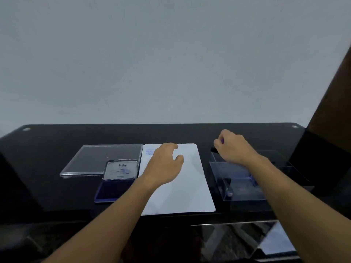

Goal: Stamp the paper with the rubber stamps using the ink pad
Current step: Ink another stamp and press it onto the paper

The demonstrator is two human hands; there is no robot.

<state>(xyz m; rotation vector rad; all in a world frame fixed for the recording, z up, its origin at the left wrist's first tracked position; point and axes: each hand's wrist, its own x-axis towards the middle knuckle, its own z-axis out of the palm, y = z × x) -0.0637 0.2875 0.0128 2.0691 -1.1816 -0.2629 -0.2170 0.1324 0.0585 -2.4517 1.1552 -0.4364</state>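
Black glossy table (57,196), clear flat lid (91,158), pale grey wall (171,54)

Far table (171,133) strip free; ink pad lid (121,169) apparently upright beside paper (180,188).

Glossy black table (57,196), matt white paper (190,186), smooth clear plastic box (241,186), flat clear plastic lid (91,158), shiny metallic ink pad cover (121,169), matt plain wall (171,54).
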